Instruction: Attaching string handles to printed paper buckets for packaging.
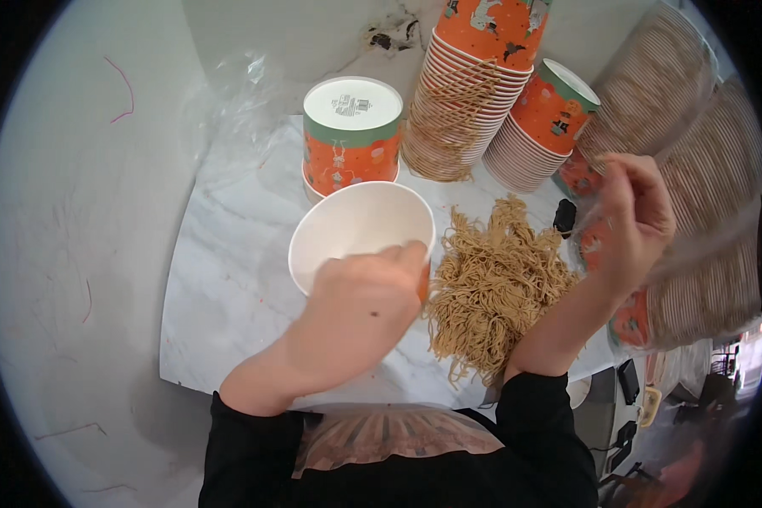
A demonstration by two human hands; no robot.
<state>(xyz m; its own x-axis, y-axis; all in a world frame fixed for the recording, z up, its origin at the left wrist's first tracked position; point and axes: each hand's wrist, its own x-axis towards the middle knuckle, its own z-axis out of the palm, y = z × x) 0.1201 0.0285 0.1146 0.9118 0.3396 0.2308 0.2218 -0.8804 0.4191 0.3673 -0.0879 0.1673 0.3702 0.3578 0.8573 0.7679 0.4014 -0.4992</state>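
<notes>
A large paper cup (339, 224), white inside with orange showing on its outer side, is tilted with its mouth toward me. My left hand (364, 288), a little blurred, lies across its near rim, with the fingers gripping the right side. My right hand (639, 203) is raised at the right, fingers pinched together near the bagged cups; whatever is between the fingertips is too small or blurred to tell. Between my hands lies a heap of thin tan twisted cords (499, 288). More such cords hang over the tall cup stack (470, 93).
Behind the tilted cup stands an upside-down orange and green cup stack (351, 144). Another stack (542, 127) leans at the back right. Long bagged cup stacks (703, 195) crowd the right side. A small black object (565, 218) and clear plastic (245, 102) lie near the marble-patterned table's (220, 296) edges.
</notes>
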